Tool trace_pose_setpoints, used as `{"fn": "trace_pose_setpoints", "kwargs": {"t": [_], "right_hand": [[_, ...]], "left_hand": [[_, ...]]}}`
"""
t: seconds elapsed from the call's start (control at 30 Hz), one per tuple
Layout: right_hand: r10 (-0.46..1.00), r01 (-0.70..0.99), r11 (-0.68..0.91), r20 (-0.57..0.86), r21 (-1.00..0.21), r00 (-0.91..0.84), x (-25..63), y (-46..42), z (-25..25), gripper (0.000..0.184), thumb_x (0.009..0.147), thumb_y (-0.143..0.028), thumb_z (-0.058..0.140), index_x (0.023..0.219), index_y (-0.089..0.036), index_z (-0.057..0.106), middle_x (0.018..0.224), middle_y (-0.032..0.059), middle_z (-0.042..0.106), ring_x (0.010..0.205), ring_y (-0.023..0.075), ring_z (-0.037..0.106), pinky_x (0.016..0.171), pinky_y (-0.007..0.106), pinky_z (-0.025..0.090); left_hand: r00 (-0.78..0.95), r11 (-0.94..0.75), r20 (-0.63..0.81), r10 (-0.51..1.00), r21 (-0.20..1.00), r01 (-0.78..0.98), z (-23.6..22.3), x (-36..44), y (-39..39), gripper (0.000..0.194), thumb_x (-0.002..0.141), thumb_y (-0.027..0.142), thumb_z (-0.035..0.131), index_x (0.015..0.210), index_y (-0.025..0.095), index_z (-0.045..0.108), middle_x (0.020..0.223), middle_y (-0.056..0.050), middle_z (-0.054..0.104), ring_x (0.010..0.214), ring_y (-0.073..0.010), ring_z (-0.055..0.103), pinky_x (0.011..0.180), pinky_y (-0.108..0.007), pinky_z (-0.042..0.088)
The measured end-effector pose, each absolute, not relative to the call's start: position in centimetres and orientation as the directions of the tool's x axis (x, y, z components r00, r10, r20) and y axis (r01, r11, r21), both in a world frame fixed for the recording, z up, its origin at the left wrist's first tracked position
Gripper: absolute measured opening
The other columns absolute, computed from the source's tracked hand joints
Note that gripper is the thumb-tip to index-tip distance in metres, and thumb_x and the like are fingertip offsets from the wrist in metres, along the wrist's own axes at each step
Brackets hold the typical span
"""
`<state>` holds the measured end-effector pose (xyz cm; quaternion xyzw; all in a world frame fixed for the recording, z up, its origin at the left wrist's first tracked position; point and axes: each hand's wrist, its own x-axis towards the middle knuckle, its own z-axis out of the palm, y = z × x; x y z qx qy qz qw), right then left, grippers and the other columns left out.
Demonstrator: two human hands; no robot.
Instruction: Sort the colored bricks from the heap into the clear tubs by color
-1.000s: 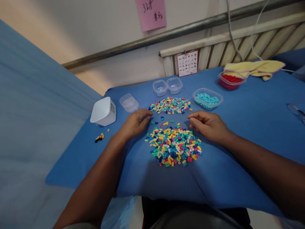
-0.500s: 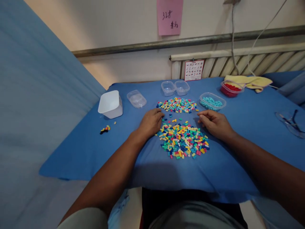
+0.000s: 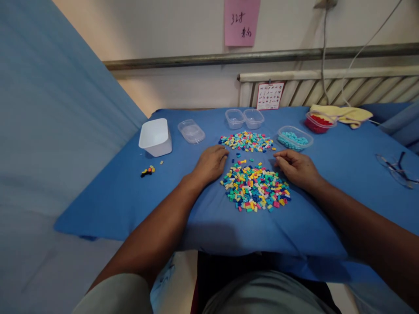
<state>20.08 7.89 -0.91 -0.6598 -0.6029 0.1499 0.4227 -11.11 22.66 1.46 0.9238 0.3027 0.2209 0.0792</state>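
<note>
Two heaps of small coloured plastic building bricks lie on the blue cloth: a larger near heap (image 3: 257,189) and a smaller far heap (image 3: 247,141). A few loose bricks (image 3: 242,161) sit between them. My left hand (image 3: 212,162) rests on the cloth at the left of this gap, fingers loosely bent, with no brick visible in it. Across the gap, my right hand (image 3: 297,168) lies on its side with the index finger forward and the thumb just below. Nothing shows between its fingertips. The undersides of both hands are hidden.
Beyond the heaps stand two clear tubs (image 3: 244,118), a tub of turquoise bricks (image 3: 294,138) and a tub of red bricks (image 3: 319,123). A white bin (image 3: 155,137), a clear lid (image 3: 191,131) and several dark and yellow bricks (image 3: 148,171) lie left. Glasses (image 3: 397,168) lie right.
The whole view has shifted slightly, so the table appears a little further right and higher. Both hands stay at about the same places beside the heaps.
</note>
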Motion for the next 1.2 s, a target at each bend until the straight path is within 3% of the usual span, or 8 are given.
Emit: {"fn": "trace_pose_setpoints", "kwargs": {"t": [0.23, 0.47, 0.87, 1.07, 1.2], "right_hand": [[0.922, 0.696, 0.088, 0.323, -0.713, 0.215, 20.0, 8.1, -0.9, 0.039, 0.102, -0.046, 0.061, 0.118, -0.016, 0.079, 0.090, 0.0106, 0.084, 0.075, 0.0244, 0.077, 0.071, 0.036, 0.059], [0.926, 0.709, 0.080, 0.315, -0.701, 0.207, 19.8, 8.0, -0.8, 0.037, 0.101, -0.044, 0.061, 0.118, -0.016, 0.079, 0.090, 0.0099, 0.084, 0.074, 0.0239, 0.076, 0.069, 0.036, 0.058], [0.931, 0.753, 0.032, 0.293, -0.658, 0.217, 19.9, 7.8, -0.4, 0.035, 0.102, -0.046, 0.061, 0.115, -0.020, 0.080, 0.087, 0.0073, 0.083, 0.065, 0.0220, 0.070, 0.064, 0.036, 0.055], [0.929, 0.769, 0.038, 0.306, -0.638, 0.207, 20.1, 7.7, -0.8, 0.033, 0.104, -0.043, 0.060, 0.117, -0.020, 0.079, 0.089, 0.0059, 0.083, 0.068, 0.0221, 0.072, 0.063, 0.034, 0.053], [0.924, 0.821, 0.104, 0.359, -0.562, 0.129, 19.9, 7.5, -1.0, 0.031, 0.105, -0.042, 0.059, 0.117, -0.020, 0.079, 0.090, 0.0068, 0.082, 0.073, 0.0246, 0.074, 0.067, 0.037, 0.055]], "left_hand": [[0.781, -0.842, 0.320, 0.537, 0.253, 0.476, 0.7, -8.8, 21.0, 0.034, 0.108, 0.018, 0.051, 0.127, 0.016, 0.079, 0.144, -0.016, 0.072, 0.136, -0.0304, 0.067, 0.122, -0.049, 0.052], [0.726, -0.834, 0.414, 0.549, 0.317, 0.451, 1.2, -10.1, 21.7, 0.033, 0.109, 0.019, 0.051, 0.130, 0.015, 0.076, 0.140, -0.014, 0.075, 0.133, -0.0282, 0.069, 0.120, -0.048, 0.053], [0.817, -0.856, 0.279, 0.504, 0.289, 0.429, 1.1, -9.6, 20.6, 0.034, 0.110, 0.019, 0.050, 0.133, 0.017, 0.075, 0.147, -0.014, 0.071, 0.136, -0.0304, 0.066, 0.121, -0.051, 0.052], [0.812, -0.868, 0.321, 0.487, 0.280, 0.410, 0.9, -9.9, 20.9, 0.033, 0.110, 0.019, 0.051, 0.133, 0.018, 0.075, 0.146, -0.014, 0.071, 0.135, -0.0295, 0.067, 0.121, -0.051, 0.053], [0.816, -0.867, 0.307, 0.490, 0.267, 0.420, 1.0, -9.8, 20.8, 0.033, 0.110, 0.019, 0.051, 0.132, 0.017, 0.075, 0.144, -0.014, 0.072, 0.134, -0.0307, 0.067, 0.118, -0.053, 0.054]]}}
